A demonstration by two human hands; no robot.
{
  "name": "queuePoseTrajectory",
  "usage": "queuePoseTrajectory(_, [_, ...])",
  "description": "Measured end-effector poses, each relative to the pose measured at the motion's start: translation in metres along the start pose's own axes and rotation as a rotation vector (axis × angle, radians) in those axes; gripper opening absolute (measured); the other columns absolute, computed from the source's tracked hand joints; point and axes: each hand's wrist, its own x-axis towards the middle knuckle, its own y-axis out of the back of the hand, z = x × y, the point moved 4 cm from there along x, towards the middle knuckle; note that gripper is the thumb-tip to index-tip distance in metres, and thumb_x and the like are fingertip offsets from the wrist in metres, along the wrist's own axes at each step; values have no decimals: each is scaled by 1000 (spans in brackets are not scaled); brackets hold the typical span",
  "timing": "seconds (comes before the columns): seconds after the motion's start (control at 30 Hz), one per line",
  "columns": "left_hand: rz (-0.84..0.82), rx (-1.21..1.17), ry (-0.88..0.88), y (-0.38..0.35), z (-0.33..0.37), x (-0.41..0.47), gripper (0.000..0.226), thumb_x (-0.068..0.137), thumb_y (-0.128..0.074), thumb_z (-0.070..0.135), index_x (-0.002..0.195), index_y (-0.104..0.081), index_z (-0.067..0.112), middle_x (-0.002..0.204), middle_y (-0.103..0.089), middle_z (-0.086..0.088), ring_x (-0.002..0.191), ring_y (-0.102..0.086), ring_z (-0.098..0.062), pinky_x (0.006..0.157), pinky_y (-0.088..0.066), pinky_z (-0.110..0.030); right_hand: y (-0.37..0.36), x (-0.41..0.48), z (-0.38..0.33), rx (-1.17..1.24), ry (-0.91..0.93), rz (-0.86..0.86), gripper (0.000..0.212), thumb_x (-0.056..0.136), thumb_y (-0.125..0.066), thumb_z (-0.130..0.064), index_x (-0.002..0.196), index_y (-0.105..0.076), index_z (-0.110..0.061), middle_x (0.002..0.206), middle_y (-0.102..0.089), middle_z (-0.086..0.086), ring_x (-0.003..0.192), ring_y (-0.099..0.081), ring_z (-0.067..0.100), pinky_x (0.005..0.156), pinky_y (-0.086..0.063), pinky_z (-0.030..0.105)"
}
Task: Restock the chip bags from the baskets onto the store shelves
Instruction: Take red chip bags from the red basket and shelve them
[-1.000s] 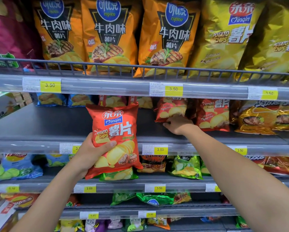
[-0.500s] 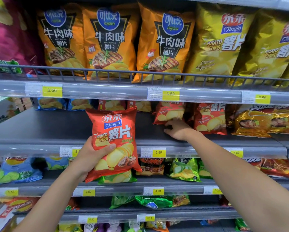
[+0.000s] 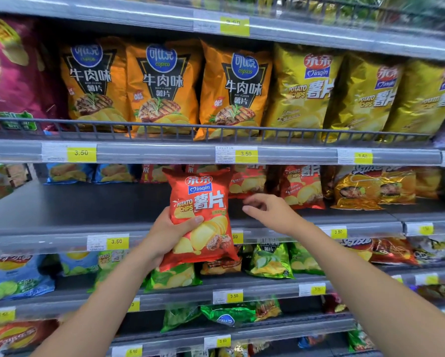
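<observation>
Left hand (image 3: 164,235) grips red bag (image 3: 203,202) at its lower left, thumb across the front, bag upright in front of the middle shelf (image 3: 87,210). Right hand (image 3: 270,211) just right of the bag, fingers loosely curled, holding nothing. Matching red bags (image 3: 301,186) stand at shelf back.

A: Railed shelf (image 3: 216,130), what's on it?
B: Magenta bag (image 3: 15,73) at the left, three orange bags (image 3: 162,83), then yellow bags (image 3: 304,88), all upright behind the rail.
A: Dark shelf (image 3: 74,207) below?
B: Blue bags (image 3: 69,172) at back left, red bags (image 3: 302,186) right of centre, gold bags (image 3: 358,189) beside them.
A: Third shelf (image 3: 255,287)?
B: Green bags (image 3: 270,260), mid-row.
</observation>
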Motion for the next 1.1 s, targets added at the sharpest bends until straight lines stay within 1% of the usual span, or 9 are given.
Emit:
queuePoseTrajectory(0.17, [-65, -26, 15, -38, 7, 15, 68, 68, -94, 38, 126, -65, 18, 112, -80, -6, 97, -79, -27, 89, -63, -49, -6, -24, -3, 135, -97, -162, 93, 71, -70, -79, 149, -40, -37, 116, -71, -11, 105, -67, 4, 83, -50, 26])
queuePoseTrajectory(0.27, [-89, -27, 30, -62, 14, 24, 82, 60, -100, 46, 127, -64, 17, 110, -80, -6, 96, -79, -28, 91, -62, -52, -5, -24, 11, 181, -165, -150, 103, 63, -75, -82, 148, -43, -32, 117, -72, -4, 103, -70, 11, 86, -56, 31])
queuePoseTrajectory(0.4, [-71, 20, 9, -80, 28, 36, 88, 60, -96, 55, 129, -56, 16, 115, -77, -7, 96, -78, -24, 90, -63, -49, 10, -23, 17, 309, -191, -84, 58, 89, -75, -49, 136, -56, -21, 116, -73, 1, 72, -66, -7, 58, -47, 8])
queuePoseTrajectory(0.47, [-69, 68, -8, -84, 35, 41, 100, 59, -94, 61, 138, -52, 17, 120, -74, -4, 100, -77, -21, 92, -63, -47, 17, -19, 25, 372, -205, -21, 44, 93, -73, -39, 128, -62, -16, 111, -76, 2, 75, -70, -4, 65, -53, 13])
queuePoseTrajectory(0.57, [-47, 170, -62, -86, 38, 47, 94, 78, -87, 53, 154, -43, 20, 128, -66, 2, 108, -71, -17, 97, -59, -42, 24, -12, 38, 414, -242, 56, 41, 93, -74, -38, 124, -63, -12, 108, -76, 0, 97, -73, 11, 90, -56, 28])
queuePoseTrajectory(0.8, [-89, 505, -204, -91, 35, 63, 64, 94, -76, 33, 151, -49, 30, 139, -60, 7, 122, -61, -15, 105, -54, -38, 29, 8, 49, 235, -288, 241, 49, 98, -66, -38, 139, -54, -13, 122, -61, -7, 110, -62, 17, 94, -48, 33])
queuePoseTrajectory(0.87, [-104, 660, -242, -93, 32, 63, 62, 95, -74, 34, 152, -47, 34, 132, -57, 10, 122, -59, -14, 102, -53, -34, 28, 10, 57, 191, -320, 249, 51, 95, -68, -42, 138, -55, -18, 120, -70, 1, 97, -72, 22, 80, -57, 36])
queuePoseTrajectory(0.97, [5, 898, -365, -92, 30, 59, 44, 94, -72, 37, 136, -58, 37, 128, -55, 9, 112, -61, -14, 96, -53, -34, 32, 5, 56, 1, -249, 329, 43, 90, -72, -39, 129, -58, -24, 113, -67, -3, 90, -70, 17, 77, -58, 37])
queuePoseTrajectory(1.1, [8, 984, -516, -96, 27, 57, 4, 94, -73, 34, 96, -70, 33, 94, -61, 14, 82, -59, -3, 73, -52, -29, 23, -8, 42, -287, 8, 312, 11, 91, -70, -38, 99, -65, -32, 90, -56, -16, 80, -58, 6, 72, -54, 35])
